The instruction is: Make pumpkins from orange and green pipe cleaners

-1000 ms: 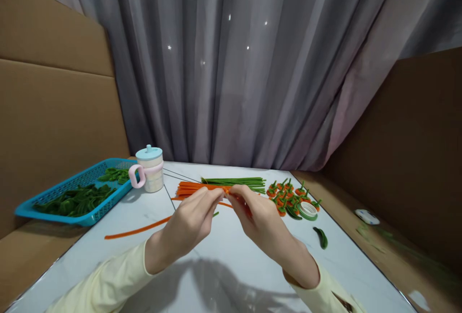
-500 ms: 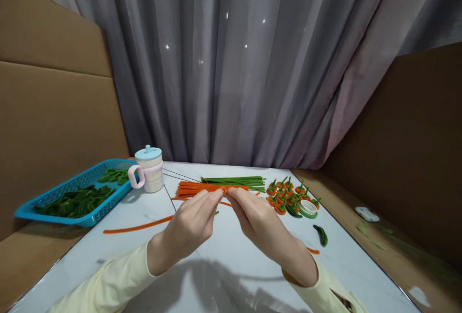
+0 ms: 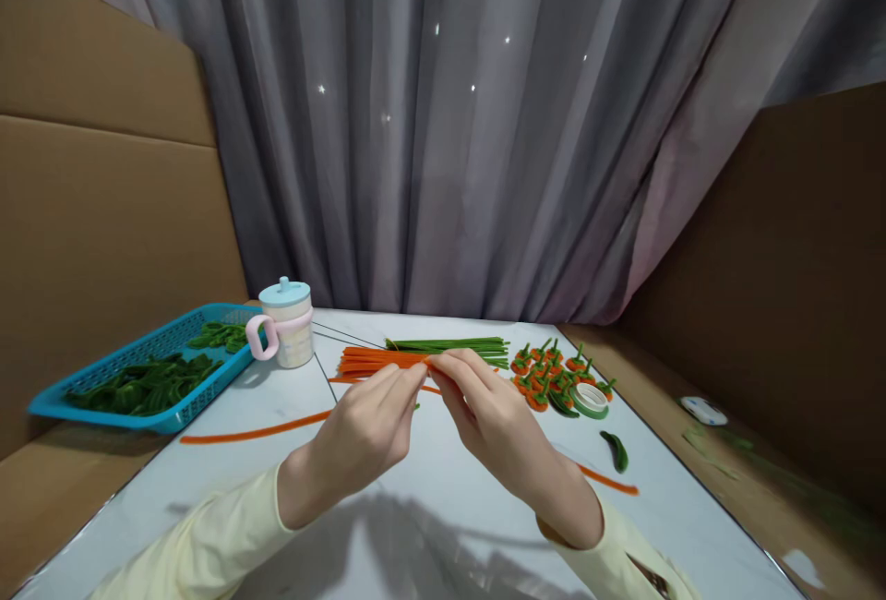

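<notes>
My left hand [image 3: 366, 429] and my right hand [image 3: 488, 420] meet fingertip to fingertip over the white table [image 3: 415, 526]. Both pinch one long orange pipe cleaner [image 3: 256, 432]. Its left end trails across the table to the left, and its right end [image 3: 609, 482] shows past my right wrist. Just beyond my fingers lie a bundle of orange pipe cleaners [image 3: 377, 361] and a bundle of green ones [image 3: 457, 347].
A blue basket [image 3: 149, 369] of green leaf shapes sits at the left, with a lidded cup [image 3: 285, 323] with a pink handle beside it. Several small orange-and-green pieces [image 3: 554, 374], a green tape roll [image 3: 592, 400] and a green leaf [image 3: 615, 450] lie right. Cardboard walls flank both sides.
The orange pipe cleaner has slid through my fingers: its left end shifted further left and its right end now sticks out past my right wrist. My hands stayed in place.
</notes>
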`<state>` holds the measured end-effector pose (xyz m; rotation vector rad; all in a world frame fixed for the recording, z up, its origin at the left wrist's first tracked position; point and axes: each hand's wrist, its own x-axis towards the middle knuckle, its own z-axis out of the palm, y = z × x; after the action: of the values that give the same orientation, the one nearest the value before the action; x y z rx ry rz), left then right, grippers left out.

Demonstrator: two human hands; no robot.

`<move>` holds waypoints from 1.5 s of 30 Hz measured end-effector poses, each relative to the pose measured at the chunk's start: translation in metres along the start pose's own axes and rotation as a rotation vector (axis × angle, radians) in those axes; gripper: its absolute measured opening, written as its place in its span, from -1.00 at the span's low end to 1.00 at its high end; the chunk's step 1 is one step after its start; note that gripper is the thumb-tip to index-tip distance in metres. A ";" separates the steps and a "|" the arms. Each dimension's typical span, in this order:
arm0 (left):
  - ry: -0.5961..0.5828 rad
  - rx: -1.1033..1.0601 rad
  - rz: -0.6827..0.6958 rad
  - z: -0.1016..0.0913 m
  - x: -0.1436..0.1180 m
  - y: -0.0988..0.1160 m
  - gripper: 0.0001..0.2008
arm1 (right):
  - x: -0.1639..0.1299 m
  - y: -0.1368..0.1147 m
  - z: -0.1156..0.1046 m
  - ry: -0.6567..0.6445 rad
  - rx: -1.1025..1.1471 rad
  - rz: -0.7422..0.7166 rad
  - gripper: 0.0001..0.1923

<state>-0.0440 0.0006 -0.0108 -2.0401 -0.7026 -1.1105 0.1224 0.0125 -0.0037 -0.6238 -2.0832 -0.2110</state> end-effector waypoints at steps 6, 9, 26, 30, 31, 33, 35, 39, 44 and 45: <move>0.003 -0.040 -0.031 0.000 -0.002 0.000 -0.70 | -0.001 -0.002 0.000 0.007 -0.102 -0.054 -0.75; -0.008 -0.059 -0.050 0.001 -0.003 0.001 -0.70 | -0.001 -0.003 0.000 0.026 -0.158 -0.072 -0.75; 0.103 -0.034 -0.113 0.008 -0.012 0.005 -0.71 | -0.003 -0.007 0.007 0.212 -0.172 -0.085 -0.75; 0.086 0.003 -0.081 0.007 -0.012 0.005 -0.66 | -0.002 -0.008 0.007 0.176 -0.171 -0.055 -0.76; 0.080 0.013 -0.068 0.007 -0.012 0.005 -0.65 | -0.002 -0.007 0.007 0.166 -0.175 -0.055 -0.76; 0.077 0.028 -0.040 0.008 -0.011 0.005 -0.62 | -0.002 -0.007 0.007 0.152 -0.177 -0.053 -0.76; 0.082 0.037 -0.020 0.008 -0.012 0.006 -0.61 | -0.002 -0.008 0.008 0.146 -0.180 -0.048 -0.76; 0.072 0.049 -0.017 0.008 -0.012 0.006 -0.64 | -0.002 -0.009 0.010 0.150 -0.177 -0.035 -0.79; 0.058 0.077 -0.010 0.006 -0.008 0.009 -0.68 | -0.002 -0.010 0.012 0.166 -0.153 -0.017 -0.81; 0.058 0.082 -0.010 0.006 -0.007 0.009 -0.70 | -0.002 -0.010 0.012 0.160 -0.161 -0.020 -0.80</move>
<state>-0.0382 -0.0011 -0.0224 -1.9300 -0.7179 -1.1237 0.1091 0.0078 -0.0117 -0.6604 -1.9316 -0.4291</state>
